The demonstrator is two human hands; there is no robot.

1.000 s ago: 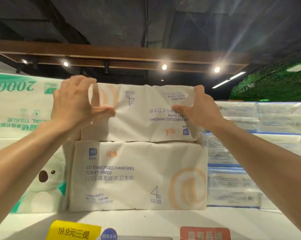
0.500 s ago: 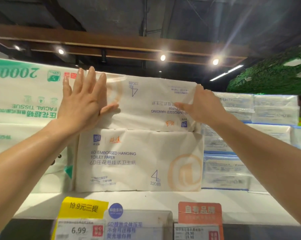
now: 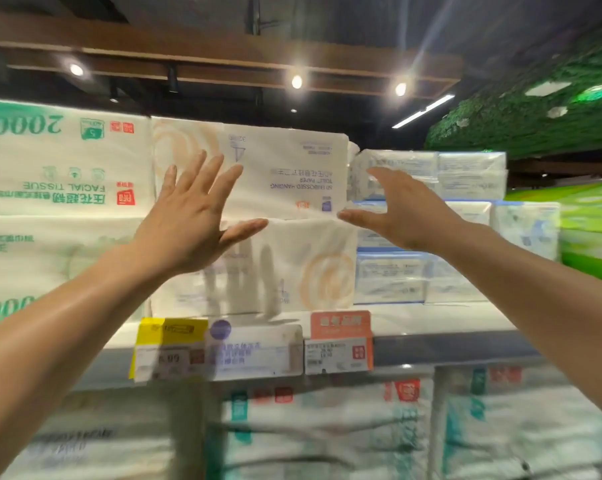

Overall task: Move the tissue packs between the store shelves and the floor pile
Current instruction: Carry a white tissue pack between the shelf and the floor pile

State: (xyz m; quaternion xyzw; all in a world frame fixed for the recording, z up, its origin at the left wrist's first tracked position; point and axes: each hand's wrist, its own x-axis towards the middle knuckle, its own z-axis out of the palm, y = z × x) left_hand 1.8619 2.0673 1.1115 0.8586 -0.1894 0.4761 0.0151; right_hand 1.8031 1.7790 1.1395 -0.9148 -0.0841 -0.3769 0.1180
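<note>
Store spotlights (image 3: 297,81) burned under a dark ceiling as a person faced a shelf (image 3: 431,320) stacked with tissue. Both bare arms were stretched up and away toward the top pack (image 3: 285,168), a white bundle printed upside down, which sat flat on the lower pack (image 3: 292,268) of the same brand. Its long axis ran left to right, along the shelf edge, and it lay on the far side of both palms and a little above the wrists. The left hand (image 3: 188,223) was raised flat, fingers straight and fanned, thumb stuck out to the right, covering the pack's left front; whether the palm touched the wrapper could not be told through the motion blur. The right hand (image 3: 407,213) stood at the pack's right end, fingers and thumb apart in a wide C, holding nothing, its thumb tip level with the seam between the two packs. So the pack sat between the hands, with the left hand seemingly the closer to it. Green-printed facial packs (image 3: 64,157) pressed against its left end and blue packs (image 3: 431,174) stood just beside its right end, leaving little room for fingers at either side. Any lift would probably need both hands closing inward on the short ends. Below, price tags (image 3: 341,344) hung from the shelf's near edge.
</note>
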